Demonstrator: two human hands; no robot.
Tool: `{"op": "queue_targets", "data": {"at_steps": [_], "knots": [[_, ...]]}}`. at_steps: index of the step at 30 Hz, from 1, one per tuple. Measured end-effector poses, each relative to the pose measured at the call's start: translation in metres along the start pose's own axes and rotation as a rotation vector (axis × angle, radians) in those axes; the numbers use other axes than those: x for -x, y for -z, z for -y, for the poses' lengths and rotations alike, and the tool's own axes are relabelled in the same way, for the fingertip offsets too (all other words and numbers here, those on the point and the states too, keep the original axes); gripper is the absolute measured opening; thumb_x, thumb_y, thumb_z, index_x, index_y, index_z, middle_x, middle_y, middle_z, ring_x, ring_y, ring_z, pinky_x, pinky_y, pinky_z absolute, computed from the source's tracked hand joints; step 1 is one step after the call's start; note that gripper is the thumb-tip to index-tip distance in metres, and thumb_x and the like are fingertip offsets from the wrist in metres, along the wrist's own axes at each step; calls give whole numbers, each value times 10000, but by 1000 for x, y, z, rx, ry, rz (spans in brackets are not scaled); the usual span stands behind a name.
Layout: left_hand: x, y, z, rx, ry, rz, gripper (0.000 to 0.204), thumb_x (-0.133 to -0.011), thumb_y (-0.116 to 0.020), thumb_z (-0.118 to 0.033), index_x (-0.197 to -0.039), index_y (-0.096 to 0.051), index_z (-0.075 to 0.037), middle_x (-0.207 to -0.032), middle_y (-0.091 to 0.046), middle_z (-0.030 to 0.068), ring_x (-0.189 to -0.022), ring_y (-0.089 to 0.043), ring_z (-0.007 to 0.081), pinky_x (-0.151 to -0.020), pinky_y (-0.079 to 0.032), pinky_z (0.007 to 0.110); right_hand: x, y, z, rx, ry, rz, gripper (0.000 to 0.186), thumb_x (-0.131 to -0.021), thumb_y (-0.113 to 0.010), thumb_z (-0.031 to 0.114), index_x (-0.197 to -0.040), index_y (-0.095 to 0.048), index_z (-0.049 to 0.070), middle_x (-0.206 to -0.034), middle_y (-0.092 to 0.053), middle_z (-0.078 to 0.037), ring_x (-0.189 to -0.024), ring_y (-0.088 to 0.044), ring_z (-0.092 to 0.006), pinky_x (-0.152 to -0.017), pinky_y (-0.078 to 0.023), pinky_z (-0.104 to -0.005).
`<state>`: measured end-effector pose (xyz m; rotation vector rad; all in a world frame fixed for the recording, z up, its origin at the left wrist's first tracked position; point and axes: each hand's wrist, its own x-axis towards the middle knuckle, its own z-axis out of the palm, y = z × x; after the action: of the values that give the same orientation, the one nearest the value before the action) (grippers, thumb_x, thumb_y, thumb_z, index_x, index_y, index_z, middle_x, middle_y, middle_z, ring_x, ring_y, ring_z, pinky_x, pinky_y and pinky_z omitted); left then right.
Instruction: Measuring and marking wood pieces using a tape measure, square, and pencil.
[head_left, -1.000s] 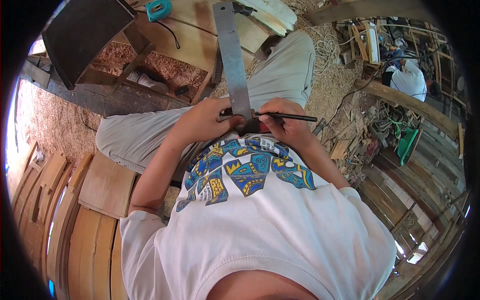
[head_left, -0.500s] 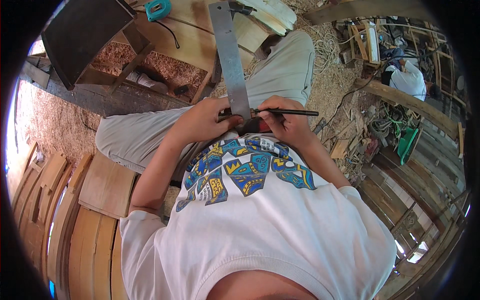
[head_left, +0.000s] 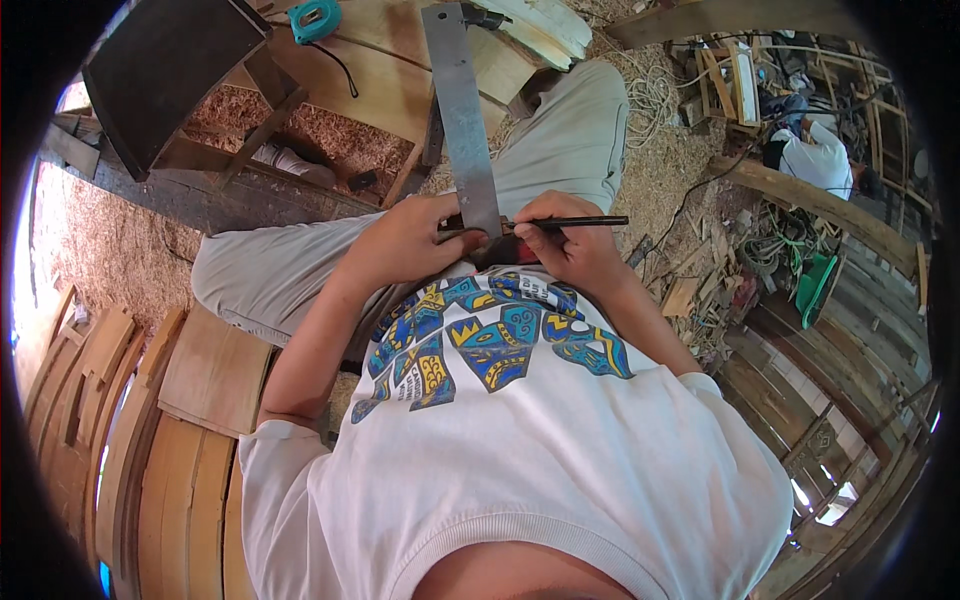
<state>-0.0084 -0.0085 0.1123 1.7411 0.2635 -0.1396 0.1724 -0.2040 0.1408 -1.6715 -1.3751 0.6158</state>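
Observation:
A long flat metal strip (head_left: 463, 110) with a hole at its far end, like a steel ruler, runs from my lap toward the wooden boards. My left hand (head_left: 410, 240) grips its near end, with the thumb lying over the metal and the fingers mostly hidden. In my right hand (head_left: 570, 240) a dark pencil (head_left: 600, 220) is pinched between thumb and forefinger. Its point is close to the right edge of the strip, and its back end sticks out to the right. Something dark and partly red lies beneath both hands, too covered to make out.
Pale boards (head_left: 385, 85) lie ahead, bearing a teal tape measure (head_left: 314, 20) and a dark power tool (head_left: 485, 16). A dark panel (head_left: 170, 80) stands at far left. Stacked planks (head_left: 190, 480) are at lower left. A person (head_left: 815, 155) works at far right, beyond a beam (head_left: 790, 190).
The pencil's back end has shifted slightly left and up with a small movement of my right hand. The metal strip's far end has moved a touch to the right.

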Motion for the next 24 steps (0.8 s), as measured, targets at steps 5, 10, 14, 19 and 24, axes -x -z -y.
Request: {"op": "queue_targets", "data": {"at_steps": [5, 10, 14, 19, 24], "knots": [[0, 0, 0, -49, 50, 25, 293, -945, -792, -206, -1174, -743, -29, -1081, -771, 227, -971, -738, 407, -882, -556, 426, -1, 1, 1, -26, -26, 23, 90, -969, -789, 84, -994, -705, 65, -837, -703, -106, -658, -686, -249, -601, -533, -364], [0, 1, -2, -30, 57, 21, 283, -939, -789, -183, -1168, -743, -23, -1068, -774, 220, -963, -741, 390, -877, -553, 425, -1, 0, 1, -29, -27, 10, 86, -973, -790, 99, -981, -712, 64, -832, -700, -106, -655, -674, -242, -595, -525, -356], [0, 0, 1, -3, 29, 12, 272, -937, -783, -164, -1165, -743, -21, -1061, -775, 217, -951, -741, 376, -870, -553, 424, -2, 1, 2, -26, -45, 32, 86, -974, -791, 103, -980, -714, 65, -832, -698, -102, -656, -671, -237, -587, -518, -351], [0, 0, 4, -3, 51, 41, 255, -945, -767, -141, -1166, -732, -20, -1067, -776, 216, -951, -747, 363, -877, -558, 414, -4, 0, -1, 6, 22, 26, 88, -960, -800, 102, -970, -723, 60, -808, -686, -101, -662, -660, -256, -600, -511, -368], [0, -1, 5, 18, 1, 13, 259, -953, -766, -182, -1165, -732, -37, -1000, -767, 228, -917, -742, 403, -826, -559, 437, -6, 2, 1, -27, -16, 46, 88, -958, -797, 104, -963, -722, 58, -809, -691, -107, -683, -658, -285, -617, -512, -384]]}}
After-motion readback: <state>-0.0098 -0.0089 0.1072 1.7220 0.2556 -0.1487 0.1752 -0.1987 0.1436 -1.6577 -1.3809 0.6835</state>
